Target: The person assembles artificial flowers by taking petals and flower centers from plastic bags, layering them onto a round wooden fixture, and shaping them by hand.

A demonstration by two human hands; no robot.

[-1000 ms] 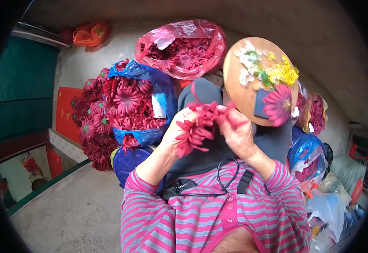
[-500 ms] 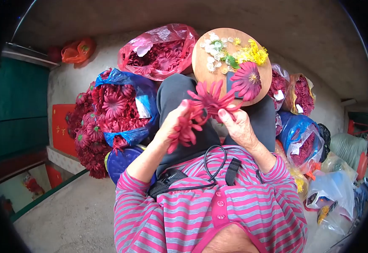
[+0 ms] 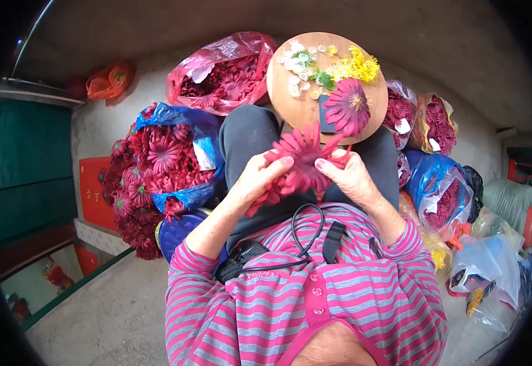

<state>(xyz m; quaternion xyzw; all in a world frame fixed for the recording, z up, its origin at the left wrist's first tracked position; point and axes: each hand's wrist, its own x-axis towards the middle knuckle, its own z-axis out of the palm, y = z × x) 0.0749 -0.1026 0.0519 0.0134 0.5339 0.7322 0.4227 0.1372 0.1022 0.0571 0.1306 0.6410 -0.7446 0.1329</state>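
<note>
Above my lap, a dark red artificial flower head [image 3: 306,160] is spread between my two hands. My left hand [image 3: 258,178] pinches its left side, with more red petals bunched under the fingers. On the opposite edge, my right hand [image 3: 352,175] grips petals between thumb and fingers. Just beyond, a round wooden stool top [image 3: 285,113] carries a larger red flower [image 3: 347,107] with a pale centre, lying over a dark flat piece. Yellow flower pieces [image 3: 358,66] and white flower pieces [image 3: 298,64] are scattered at its far side.
To the left stands a blue bag [image 3: 208,131] overflowing with red flowers, beside a heap of them [image 3: 133,204]. A pink bag [image 3: 222,79] of petals lies ahead. On the right are another blue bag [image 3: 427,171] and clear plastic bags [image 3: 491,265]. A blue stool [image 3: 180,235] sits by my left side.
My hands have brought the red pieces together; the flower now faces up, its petals spread wider. The bunch under my left hand has moved in behind it. The view has shifted slightly.
</note>
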